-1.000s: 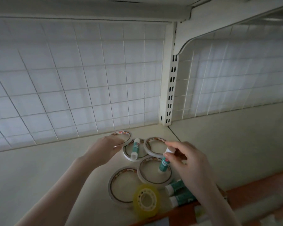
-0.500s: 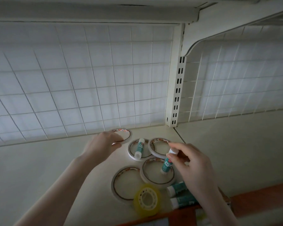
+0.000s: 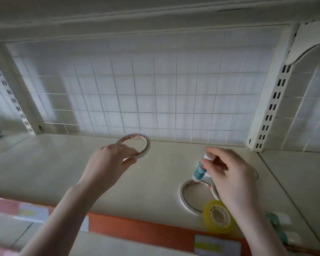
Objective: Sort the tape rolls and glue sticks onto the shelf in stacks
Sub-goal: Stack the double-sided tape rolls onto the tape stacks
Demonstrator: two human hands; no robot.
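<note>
My left hand grips a thin white tape roll by its near rim, close to the wire grid at the back of the cream shelf. A green-and-white glue stick hangs pinched by its cap in my right hand, upright above the pile. Below it lies a flat white tape roll, with a second one partly hidden under my right hand. A yellow tape roll rests at the shelf's front edge. Two more glue sticks lie at the front right, blurred.
A wire grid back panel closes the shelf behind. Slotted white uprights stand at the right and far left. An orange price rail with labels runs along the front edge. A shelf board hangs overhead.
My left hand has carried the tape roll leftward along the back of the shelf, away from the pile. The view has swung left. My right hand still holds the glue stick over the pile.
</note>
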